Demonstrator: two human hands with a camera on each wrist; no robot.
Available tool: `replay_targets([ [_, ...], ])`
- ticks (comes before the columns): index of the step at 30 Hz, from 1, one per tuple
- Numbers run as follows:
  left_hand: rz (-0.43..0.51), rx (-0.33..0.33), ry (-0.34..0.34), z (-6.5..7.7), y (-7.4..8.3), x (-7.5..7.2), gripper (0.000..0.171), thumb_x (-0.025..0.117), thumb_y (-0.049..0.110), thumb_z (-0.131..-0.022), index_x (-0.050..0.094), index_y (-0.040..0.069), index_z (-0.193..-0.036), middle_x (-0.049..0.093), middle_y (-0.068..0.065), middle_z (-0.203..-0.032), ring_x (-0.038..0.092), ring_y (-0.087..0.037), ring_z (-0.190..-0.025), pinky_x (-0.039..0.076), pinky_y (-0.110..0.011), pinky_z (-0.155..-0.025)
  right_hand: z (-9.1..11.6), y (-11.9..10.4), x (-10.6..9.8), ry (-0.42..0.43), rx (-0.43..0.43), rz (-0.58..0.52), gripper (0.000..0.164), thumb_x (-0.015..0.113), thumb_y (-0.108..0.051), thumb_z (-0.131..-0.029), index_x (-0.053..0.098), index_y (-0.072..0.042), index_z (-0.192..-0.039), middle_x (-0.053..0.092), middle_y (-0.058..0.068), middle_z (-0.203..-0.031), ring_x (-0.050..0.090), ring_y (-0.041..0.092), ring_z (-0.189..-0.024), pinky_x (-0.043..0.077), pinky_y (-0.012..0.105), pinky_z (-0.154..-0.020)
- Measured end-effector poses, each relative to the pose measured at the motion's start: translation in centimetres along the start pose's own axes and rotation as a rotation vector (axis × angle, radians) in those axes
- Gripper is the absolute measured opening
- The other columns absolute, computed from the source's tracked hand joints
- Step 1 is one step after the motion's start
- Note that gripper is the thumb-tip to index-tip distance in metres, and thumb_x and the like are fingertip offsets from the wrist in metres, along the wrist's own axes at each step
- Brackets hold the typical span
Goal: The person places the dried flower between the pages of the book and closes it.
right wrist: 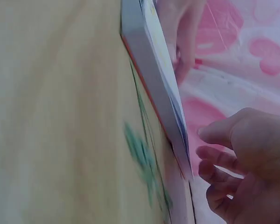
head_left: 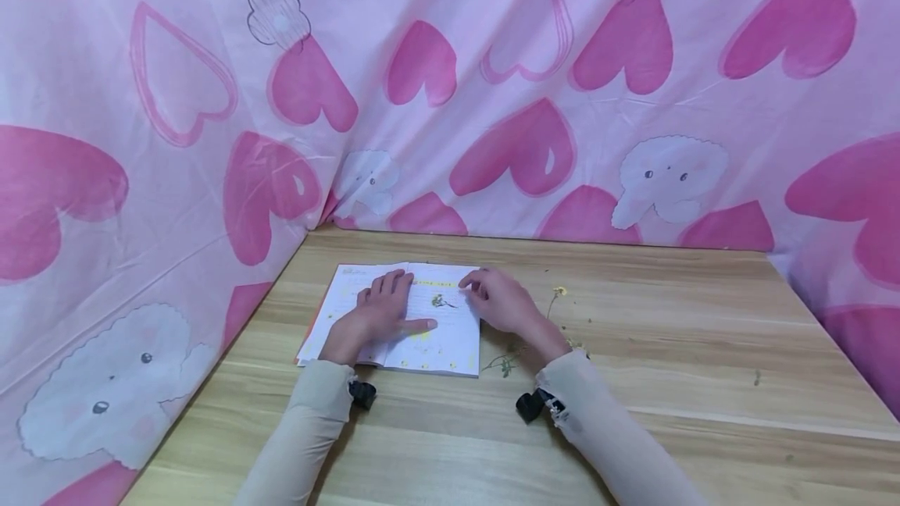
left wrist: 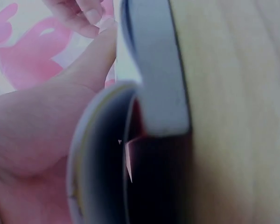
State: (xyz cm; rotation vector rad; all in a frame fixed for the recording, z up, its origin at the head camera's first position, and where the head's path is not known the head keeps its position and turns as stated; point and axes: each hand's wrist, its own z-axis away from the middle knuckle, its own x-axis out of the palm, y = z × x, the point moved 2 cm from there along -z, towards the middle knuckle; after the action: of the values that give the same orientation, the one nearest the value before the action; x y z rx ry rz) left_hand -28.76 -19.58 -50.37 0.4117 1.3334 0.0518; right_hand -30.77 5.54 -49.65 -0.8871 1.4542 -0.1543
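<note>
Head view: small flower sprig (head_left: pixel 439 301) on the right-hand page of an opened book (head_left: pixel 460 338), which lies on the worktop (head_left: pixel 703 334). Left hand (head_left: pixel 383 311) laid over the gutter, fingers extended, thumb stretched onto the right page below the sprig; grips nothing. Probably there to keep the pages flat. Right hand (head_left: pixel 502 299) by the outer edge of that page, fingers loosely curved; right wrist view shows gaps between them, nothing seen held. Position suggests tending the page or sprig, contact uncertain.

Sprig: long axis roughly crosswise on the page, head toward the left hand, thin stem toward the right, dipping slightly nearside. Book's gutter runs away from the person. Leafy sprig (head_left: pixel 505 365) just beside the book's near right corner; yellow flower (head_left: pixel 559 291) farther right, its stem slanting back toward the right wrist.
</note>
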Motion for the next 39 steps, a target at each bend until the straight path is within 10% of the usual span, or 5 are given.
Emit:
replay_targets([
  [10,0.027,0.033,-0.009,1.0,1.1,-1.3,0.103,0.062,0.071,-0.098,0.026,0.008,-0.171,0.017,-0.021,-0.179,0.011,-0.049,-0.165,0.012,-0.075,-0.128,0.2,1.6,-1.0,-0.046,-0.026,0.057,0.044,0.068,-0.021,-0.107,0.063,-0.01,-0.149,0.049,0.013,-0.166,0.047,0.033,-0.155,0.042,0.056,-0.125],
  [17,-0.018,0.141,0.09,1.4,4.8,-1.0,0.074,0.069,0.051,-0.102,0.045,0.007,-0.157,0.044,-0.027,-0.155,0.038,-0.047,-0.144,0.033,-0.067,-0.118,0.4,1.8,-1.0,-0.098,-0.004,0.062,0.053,0.064,-0.025,-0.11,0.053,-0.008,-0.159,0.041,0.014,-0.172,0.039,0.033,-0.161,0.035,0.054,-0.13],
  [24,-0.01,0.25,-0.008,2.3,8.4,0.3,0.058,0.067,0.055,-0.104,0.051,0.01,-0.137,0.055,-0.01,-0.123,0.05,-0.026,-0.113,0.049,-0.049,-0.099,0.6,1.6,-1.0,-0.109,-0.014,0.051,0.054,0.063,-0.024,-0.111,0.051,-0.005,-0.16,0.04,0.018,-0.173,0.036,0.038,-0.162,0.03,0.058,-0.131],
  [39,-0.008,0.33,-0.011,2.8,9.5,0.7,0.055,0.069,0.043,-0.106,0.045,0.015,-0.147,0.061,-0.009,-0.124,0.06,-0.026,-0.12,0.055,-0.047,-0.102,0.5,1.9,-0.9,-0.113,-0.024,0.066,0.055,0.062,-0.027,-0.111,0.05,-0.005,-0.16,0.039,0.018,-0.173,0.035,0.038,-0.162,0.029,0.059,-0.132],
])
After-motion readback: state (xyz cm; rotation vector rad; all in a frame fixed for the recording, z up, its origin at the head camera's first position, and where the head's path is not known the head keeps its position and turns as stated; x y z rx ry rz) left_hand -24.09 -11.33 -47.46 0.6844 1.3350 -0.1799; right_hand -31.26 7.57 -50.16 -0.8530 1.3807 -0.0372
